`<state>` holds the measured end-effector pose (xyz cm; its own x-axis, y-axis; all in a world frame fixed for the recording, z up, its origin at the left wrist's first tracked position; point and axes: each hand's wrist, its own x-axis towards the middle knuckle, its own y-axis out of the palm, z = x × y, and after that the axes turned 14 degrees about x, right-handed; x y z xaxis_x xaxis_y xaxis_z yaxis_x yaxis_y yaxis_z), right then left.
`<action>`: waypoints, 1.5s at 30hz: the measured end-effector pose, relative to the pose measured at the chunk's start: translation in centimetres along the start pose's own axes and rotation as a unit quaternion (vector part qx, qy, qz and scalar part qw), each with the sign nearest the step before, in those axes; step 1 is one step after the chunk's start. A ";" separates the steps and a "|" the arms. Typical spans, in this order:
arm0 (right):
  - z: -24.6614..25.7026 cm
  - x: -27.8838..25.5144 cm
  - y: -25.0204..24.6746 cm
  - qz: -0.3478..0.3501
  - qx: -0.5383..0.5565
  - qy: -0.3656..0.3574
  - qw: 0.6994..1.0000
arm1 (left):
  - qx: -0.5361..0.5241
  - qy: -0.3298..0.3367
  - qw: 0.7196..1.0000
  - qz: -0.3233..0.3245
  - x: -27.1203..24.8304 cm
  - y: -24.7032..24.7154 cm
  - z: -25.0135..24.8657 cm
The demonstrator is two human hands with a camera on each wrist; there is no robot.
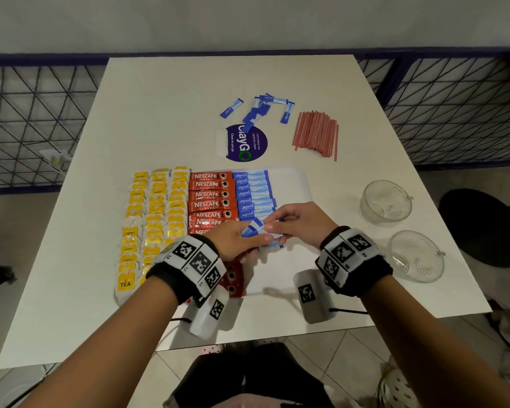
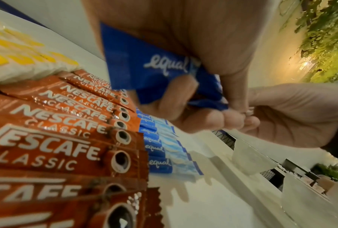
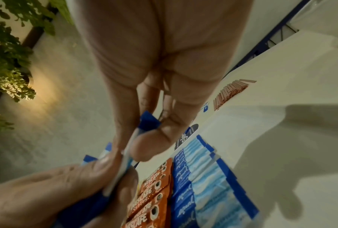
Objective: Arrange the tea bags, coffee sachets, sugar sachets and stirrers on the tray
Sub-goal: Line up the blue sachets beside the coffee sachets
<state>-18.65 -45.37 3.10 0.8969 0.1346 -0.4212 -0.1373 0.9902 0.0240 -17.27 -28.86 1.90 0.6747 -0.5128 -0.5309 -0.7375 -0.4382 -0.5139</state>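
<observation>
Blue sugar sachets (image 1: 255, 198) lie in a neat overlapping column on the white tray (image 1: 289, 178), beside a red column of coffee sachets (image 1: 211, 195) and yellow tea bags (image 1: 156, 213) toward the tabletop's (image 1: 159, 113) left edge. Over the tray's near half, the left hand (image 1: 236, 238) grips a small fanned bunch of sugar sachets (image 2: 144, 67) while the right hand (image 1: 298, 220) pinches the end of one, apparently to draw it out and lay it next in the column. More loose sugar sachets (image 1: 259, 108) and the red stirrers (image 1: 317, 132) wait near the far edge, off the tray. Judging from this, the risk is in the pull: the slick packets could slide together, so several come away or drop onto the tidy rows. A careless wrist could also nudge the coffee column just beside the left hand and skew it. Two glass cups (image 1: 386, 201) stand by the right edge, well apart from the hands.
</observation>
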 end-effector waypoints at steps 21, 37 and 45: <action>0.0 0.5 -1.8 -0.031 0.076 0.000 0.997 | -0.106 -0.140 0.984 -0.030 -0.4 -2.9 0.1; -3.8 -0.5 -2.3 -0.010 0.054 0.150 0.987 | 0.157 -0.150 0.973 -0.075 -0.2 -0.8 1.1; -5.2 0.1 -1.4 -0.077 0.018 0.175 0.981 | 0.302 -0.127 0.944 -0.033 0.6 1.0 0.6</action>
<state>-20.59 -46.94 -1.67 0.7057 -0.0318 -0.7077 0.0095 0.9993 -0.0355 -17.64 -29.14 0.62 0.7601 -0.2725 -0.5899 -0.5938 0.0774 -0.8009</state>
